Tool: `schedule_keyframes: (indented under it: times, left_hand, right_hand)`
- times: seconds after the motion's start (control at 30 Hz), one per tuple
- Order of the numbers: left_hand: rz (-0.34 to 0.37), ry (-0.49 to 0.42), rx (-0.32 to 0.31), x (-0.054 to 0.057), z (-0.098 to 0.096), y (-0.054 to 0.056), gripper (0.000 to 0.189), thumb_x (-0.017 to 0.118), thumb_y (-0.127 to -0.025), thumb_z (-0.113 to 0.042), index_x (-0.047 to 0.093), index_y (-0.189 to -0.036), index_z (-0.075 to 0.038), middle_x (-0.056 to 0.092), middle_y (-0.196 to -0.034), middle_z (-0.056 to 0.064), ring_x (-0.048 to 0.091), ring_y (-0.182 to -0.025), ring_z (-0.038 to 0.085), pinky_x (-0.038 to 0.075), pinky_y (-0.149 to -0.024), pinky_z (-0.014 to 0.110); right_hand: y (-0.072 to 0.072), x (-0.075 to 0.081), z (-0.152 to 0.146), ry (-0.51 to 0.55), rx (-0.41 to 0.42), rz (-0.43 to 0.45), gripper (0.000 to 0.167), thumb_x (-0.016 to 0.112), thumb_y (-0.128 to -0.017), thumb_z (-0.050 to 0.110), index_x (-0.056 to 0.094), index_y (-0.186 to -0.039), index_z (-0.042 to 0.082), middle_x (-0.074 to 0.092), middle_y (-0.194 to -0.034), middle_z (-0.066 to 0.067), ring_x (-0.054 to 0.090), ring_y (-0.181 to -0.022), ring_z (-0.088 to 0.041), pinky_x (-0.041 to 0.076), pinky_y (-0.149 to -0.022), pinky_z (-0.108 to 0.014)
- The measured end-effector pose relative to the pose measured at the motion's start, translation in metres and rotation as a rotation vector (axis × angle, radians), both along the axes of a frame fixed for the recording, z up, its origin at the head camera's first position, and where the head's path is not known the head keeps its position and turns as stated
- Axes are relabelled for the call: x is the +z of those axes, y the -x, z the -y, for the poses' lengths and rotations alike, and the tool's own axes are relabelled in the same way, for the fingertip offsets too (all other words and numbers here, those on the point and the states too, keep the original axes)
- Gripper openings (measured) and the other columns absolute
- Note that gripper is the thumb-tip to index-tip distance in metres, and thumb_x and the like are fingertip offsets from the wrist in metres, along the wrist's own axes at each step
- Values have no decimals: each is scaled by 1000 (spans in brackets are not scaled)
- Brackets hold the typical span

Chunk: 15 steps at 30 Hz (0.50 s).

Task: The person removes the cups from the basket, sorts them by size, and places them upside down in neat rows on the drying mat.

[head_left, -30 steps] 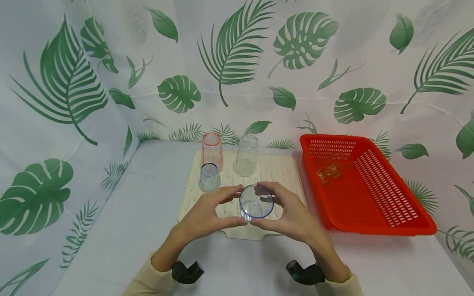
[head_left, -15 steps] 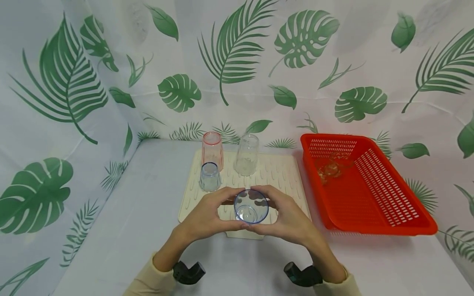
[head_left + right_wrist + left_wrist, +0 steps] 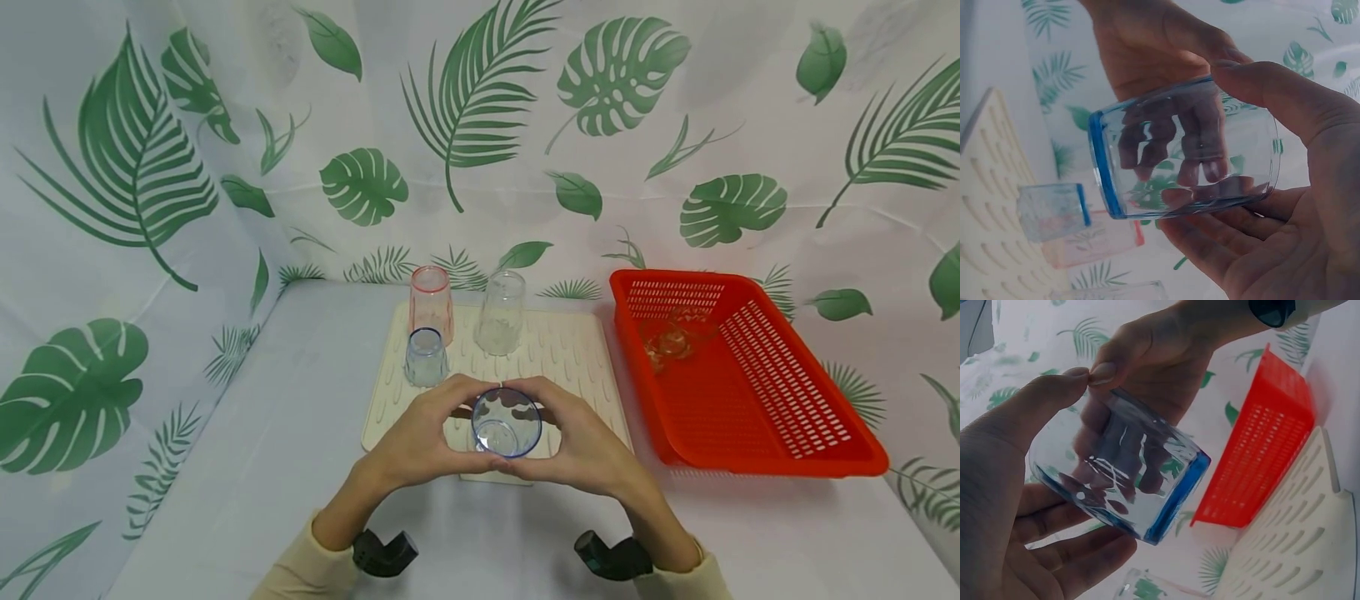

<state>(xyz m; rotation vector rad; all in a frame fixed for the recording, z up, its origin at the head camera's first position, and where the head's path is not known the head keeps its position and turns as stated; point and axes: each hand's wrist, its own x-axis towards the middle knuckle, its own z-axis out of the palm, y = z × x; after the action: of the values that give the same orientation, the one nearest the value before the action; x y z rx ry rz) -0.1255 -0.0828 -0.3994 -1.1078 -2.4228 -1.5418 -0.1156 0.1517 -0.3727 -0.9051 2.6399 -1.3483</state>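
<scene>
Between both hands I hold a clear drinking glass (image 3: 507,423) with a thick blue base, raised above the front of the cream draining mat (image 3: 558,358). My left hand (image 3: 423,437) grips its left side and my right hand (image 3: 581,437) its right side, thumbs meeting at the near side. Through the wall of the glass (image 3: 1191,150) in the right wrist view, the left fingers show curled behind it. On the mat stand a small blue-tinted glass (image 3: 426,358), a pink-tinted glass (image 3: 431,308) behind it, and a tall clear glass (image 3: 501,317) to their right.
A red perforated basket (image 3: 735,417) stands right of the mat, with clear glassware (image 3: 671,340) in its far left corner; its exact kind is hard to make out. A leaf-printed cloth (image 3: 480,225) hangs behind the white table (image 3: 285,400).
Both hands have drawn the glass slightly left and toward the body, and the hands have closed in around it, thumbs now meeting. The other glasses and the basket stay put.
</scene>
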Motion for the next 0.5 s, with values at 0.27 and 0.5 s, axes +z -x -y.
schedule_keyframes:
  times: [0.27, 0.5]
  left_hand:
    - [-36, -2, 44, 1, 3, 0, 72, 88, -76, -33, 56, -139, -17, 64, -125, 3, 65, -108, 15, 60, -89, 27]
    - [-58, -32, 91, 3, 6, -1, 73, 90, -74, -30, 57, -138, -18, 64, -126, 0, 64, -110, 14, 61, -88, 30]
  right_hand:
    - [4, -5, 0, 24, 25, 49, 85, 91, -71, 30, 48, -145, 23, 60, -135, 2, 61, -120, -16, 55, -102, -47]
    - [16, -24, 6, 39, 85, 152, 78, 90, -72, 26, 53, -141, 23, 66, -130, 5, 63, -118, -14, 53, -105, -48]
